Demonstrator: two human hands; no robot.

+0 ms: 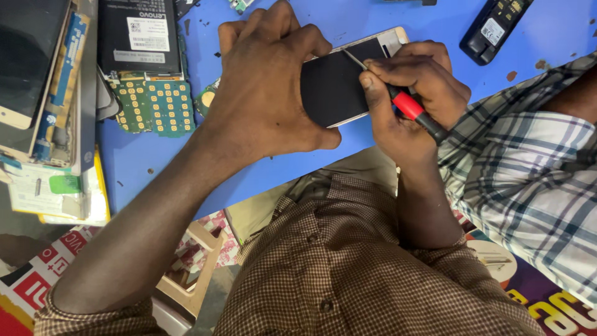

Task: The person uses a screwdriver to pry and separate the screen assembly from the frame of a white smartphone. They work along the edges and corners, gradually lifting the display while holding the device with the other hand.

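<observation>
Flat rectangular smartphone with black glass face and pale gold frame (336,84) lies on the blue desk (155,162), near its front edge, screen up, long axis running slightly uphill to the right.

Left hand (267,81) covers the phone's left end from above: palm arched over it, fingers curled down past the far edge, thumb pressed against the near edge. The hand is closed onto the phone and pins it to the desk. The left end of the phone is hidden beneath this hand.

Right hand (410,93) sits just beside the phone's right end, fingers bunched and pinching a slim screwdriver with red-and-black handle (413,111) like a pen. The thin metal shaft angles up-left and the tip rests on the glass near the top edge.

Handling judgement: phone looks light, stiff and thin. Glass face is smooth, probably slippery, and brittle under a point load from the tip. Safest hold is by the long metal edges, as the left hand has it, not by pressing on the glass.

Nearby: green keypad circuit boards (152,106) lie left of the left hand, a dark handset (494,28) at far right. A neighbour's plaid sleeve (528,168) enters from the right.
</observation>
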